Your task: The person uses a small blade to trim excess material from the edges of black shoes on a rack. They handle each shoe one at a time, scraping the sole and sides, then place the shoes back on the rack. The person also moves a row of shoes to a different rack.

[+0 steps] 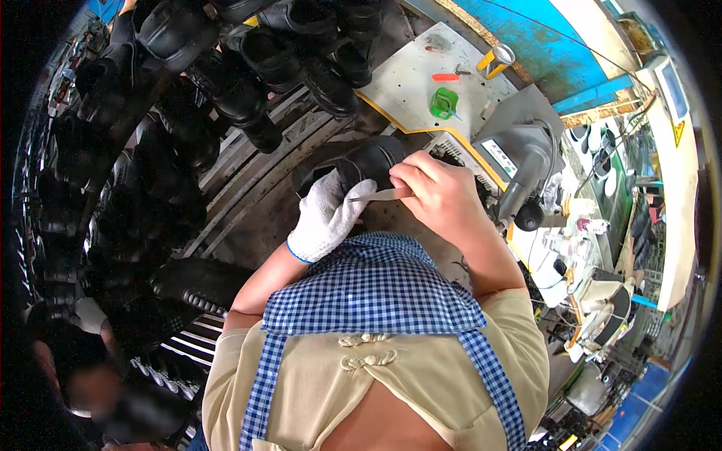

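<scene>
In front of my apron is a black shoe [368, 159], lying on its side or tilted, which I cannot tell. My left hand [329, 216], in a white knit glove with a blue cuff edge, is closed on the shoe's near edge. Bare and closed, my right hand [438, 194] pinches a thin, flat, pointed blade [382, 195]. The blade points left, its tip at the gloved thumb beside the shoe. My palm hides the blade's other end.
Rows of black shoes [226, 86] hang or stand on racks to the left. Ahead is a white worktable [410, 71] with a green container [444, 103], a red strip [445, 77] and a yellow can [496, 60]. A grey machine [519, 143] stands at right. Another person [94, 383] is at lower left.
</scene>
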Demonstrator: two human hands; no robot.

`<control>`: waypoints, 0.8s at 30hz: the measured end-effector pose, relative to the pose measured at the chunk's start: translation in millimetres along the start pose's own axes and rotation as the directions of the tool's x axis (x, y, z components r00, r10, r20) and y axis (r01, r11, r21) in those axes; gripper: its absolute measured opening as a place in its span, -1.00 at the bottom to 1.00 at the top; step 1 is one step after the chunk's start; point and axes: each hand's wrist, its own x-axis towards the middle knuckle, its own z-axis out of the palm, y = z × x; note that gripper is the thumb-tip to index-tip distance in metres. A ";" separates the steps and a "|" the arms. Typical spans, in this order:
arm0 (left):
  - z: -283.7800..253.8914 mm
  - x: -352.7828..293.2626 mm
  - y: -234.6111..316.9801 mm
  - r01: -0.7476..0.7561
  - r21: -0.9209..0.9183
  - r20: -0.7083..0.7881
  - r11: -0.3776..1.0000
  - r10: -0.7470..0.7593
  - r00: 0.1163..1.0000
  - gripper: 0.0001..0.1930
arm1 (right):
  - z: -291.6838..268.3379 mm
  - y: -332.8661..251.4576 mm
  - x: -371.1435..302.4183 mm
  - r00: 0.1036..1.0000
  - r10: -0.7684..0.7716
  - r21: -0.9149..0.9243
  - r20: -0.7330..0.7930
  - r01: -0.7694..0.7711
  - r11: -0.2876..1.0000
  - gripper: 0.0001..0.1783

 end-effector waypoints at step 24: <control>-15.6 -0.6 -10.9 0.204 -0.719 -0.216 0.665 -0.492 0.843 -0.60 | 59.8 0.0 -36.3 0.924 -0.028 0.219 0.381 -0.060 0.974 -0.78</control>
